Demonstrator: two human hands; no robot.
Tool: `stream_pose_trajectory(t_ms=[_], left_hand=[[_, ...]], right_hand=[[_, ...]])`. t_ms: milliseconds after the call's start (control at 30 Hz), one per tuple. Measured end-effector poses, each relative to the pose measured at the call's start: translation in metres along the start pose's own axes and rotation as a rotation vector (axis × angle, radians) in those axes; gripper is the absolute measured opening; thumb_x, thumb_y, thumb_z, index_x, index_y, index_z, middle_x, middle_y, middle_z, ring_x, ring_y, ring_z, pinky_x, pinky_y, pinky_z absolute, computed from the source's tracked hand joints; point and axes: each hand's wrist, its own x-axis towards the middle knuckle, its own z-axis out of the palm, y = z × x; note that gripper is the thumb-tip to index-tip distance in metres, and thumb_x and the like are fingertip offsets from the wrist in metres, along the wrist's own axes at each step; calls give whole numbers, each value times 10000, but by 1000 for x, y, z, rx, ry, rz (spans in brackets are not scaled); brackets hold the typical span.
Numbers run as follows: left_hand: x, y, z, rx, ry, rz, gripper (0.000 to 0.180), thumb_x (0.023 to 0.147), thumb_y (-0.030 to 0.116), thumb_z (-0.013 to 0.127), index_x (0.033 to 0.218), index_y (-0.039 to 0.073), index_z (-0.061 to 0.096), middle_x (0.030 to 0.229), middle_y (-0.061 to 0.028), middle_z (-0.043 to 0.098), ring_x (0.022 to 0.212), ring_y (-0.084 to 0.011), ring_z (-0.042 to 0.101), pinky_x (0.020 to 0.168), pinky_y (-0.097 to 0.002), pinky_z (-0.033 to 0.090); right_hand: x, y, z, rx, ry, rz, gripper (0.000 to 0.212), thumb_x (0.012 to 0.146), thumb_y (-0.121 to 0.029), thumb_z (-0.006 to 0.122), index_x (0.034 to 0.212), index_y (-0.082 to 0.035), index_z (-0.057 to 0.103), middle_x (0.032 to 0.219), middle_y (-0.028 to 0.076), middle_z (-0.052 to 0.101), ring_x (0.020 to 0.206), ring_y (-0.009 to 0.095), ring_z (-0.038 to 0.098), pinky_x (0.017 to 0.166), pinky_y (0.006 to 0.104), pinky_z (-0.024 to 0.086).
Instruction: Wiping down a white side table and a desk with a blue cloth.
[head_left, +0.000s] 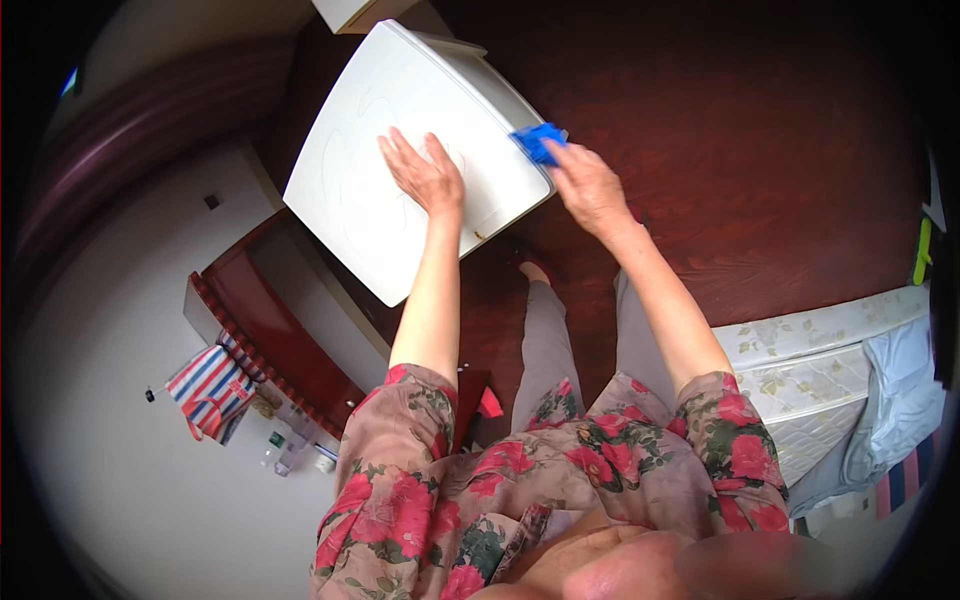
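A white cabinet (345, 150) with a rounded, pale top stands in front of me, turned at an angle. My left hand (428, 178) lies on this top with its fingers spread, holding nothing. At the cabinet's right edge, my right hand (592, 190) grips a blue cloth (538, 143) and presses it against the rim by the corner. The right fingers are slightly blurred. A small brownish mark shows at the near edge of the top.
Dark red wooden floor (720, 150) stretches to the right. A patterned mattress (800, 390) with pale blue clothing (905, 375) is at the lower right. At the left are a red-brown wooden cabinet (290, 310), a striped bag (210, 388) and clear bottles (285, 455).
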Motion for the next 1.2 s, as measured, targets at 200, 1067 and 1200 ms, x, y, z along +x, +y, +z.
stream_pose_trajectory(t_ms=[200, 1067, 1200], left_hand=[[11, -1, 30, 242, -124, -270, 699, 944, 492, 378, 1462, 29, 297, 1536, -218, 205, 1426, -356, 169, 1136, -510, 128], [11, -5, 36, 338, -154, -219, 651, 948, 406, 416, 1460, 27, 281, 1522, -239, 203, 1398, -387, 198, 1114, -517, 165], [8, -15, 36, 349, -126, -196, 648, 948, 397, 427, 1462, 31, 280, 1524, -235, 203, 1399, -385, 197, 1113, -517, 166]], right_hand=[[9, -4, 18, -160, -3, -184, 441, 816, -122, 634, 1249, -154, 560, 1195, 145, 577, 1014, 289, 586, 818, 398, 509], [223, -27, 112, 79, 28, -107, 345, 932, -219, 521, 1261, -116, 528, 926, 187, 613, 860, 374, 622, 747, 495, 498], [127, -37, 84, -57, 75, -57, 432, 878, -111, 540, 1299, -36, 485, 936, 220, 583, 840, 386, 585, 740, 473, 482]])
